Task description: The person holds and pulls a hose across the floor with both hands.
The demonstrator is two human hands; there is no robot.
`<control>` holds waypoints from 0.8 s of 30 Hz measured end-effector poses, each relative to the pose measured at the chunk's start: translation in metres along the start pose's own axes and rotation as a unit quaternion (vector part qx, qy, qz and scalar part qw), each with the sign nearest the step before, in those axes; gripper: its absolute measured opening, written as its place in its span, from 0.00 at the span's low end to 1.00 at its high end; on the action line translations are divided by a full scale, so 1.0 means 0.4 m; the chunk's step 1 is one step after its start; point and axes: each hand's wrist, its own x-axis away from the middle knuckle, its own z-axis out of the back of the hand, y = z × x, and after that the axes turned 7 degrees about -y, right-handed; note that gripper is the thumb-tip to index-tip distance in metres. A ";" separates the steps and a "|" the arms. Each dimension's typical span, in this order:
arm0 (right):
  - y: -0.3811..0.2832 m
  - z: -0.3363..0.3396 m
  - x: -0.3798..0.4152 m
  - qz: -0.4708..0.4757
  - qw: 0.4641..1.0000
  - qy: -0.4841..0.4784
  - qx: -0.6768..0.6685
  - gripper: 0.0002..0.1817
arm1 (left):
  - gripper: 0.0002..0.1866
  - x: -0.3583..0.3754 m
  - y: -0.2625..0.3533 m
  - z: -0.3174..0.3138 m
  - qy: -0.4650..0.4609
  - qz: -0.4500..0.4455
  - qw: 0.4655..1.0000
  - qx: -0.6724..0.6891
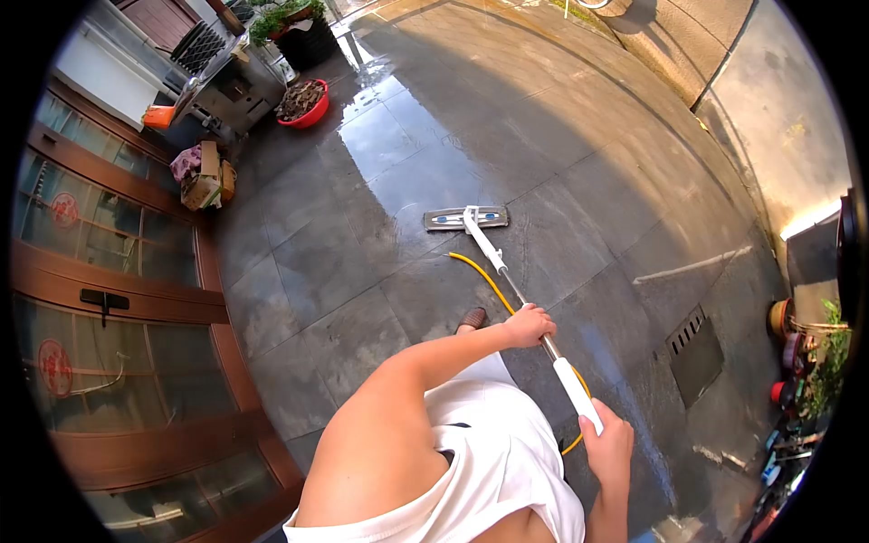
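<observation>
A flat mop with a white-and-grey head (466,218) lies on the wet grey tiled floor (344,290). Its handle (570,389) runs down toward my body. My left hand (530,326) is wrapped round the metal part of the handle, about midway. Lower down, my right hand (608,438) grips the white end of the handle. A yellow hose (484,273) curves along the floor behind the handle. The tip of a brown shoe (472,318) shows beyond my left forearm.
Brown glass doors (127,299) line the left side. A red basin (304,103), cardboard boxes (206,176) and a potted plant (303,36) stand at the upper left. A slotted drain cover (695,356) is at the right, near several pots and plants (828,353).
</observation>
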 end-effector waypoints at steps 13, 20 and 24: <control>-0.342 -0.304 -0.524 0.050 0.996 -0.069 -0.011 0.29 | 0.19 0.086 -0.602 0.219 0.017 0.228 0.971 -0.065; -0.464 -0.358 -0.545 0.034 0.996 -0.070 0.033 0.33 | 0.25 0.143 -0.746 0.278 0.014 0.205 0.976 -0.069; -0.482 -0.287 -0.393 0.024 0.993 -0.080 0.078 0.33 | 0.27 0.186 -0.700 0.279 -0.003 0.153 0.987 -0.047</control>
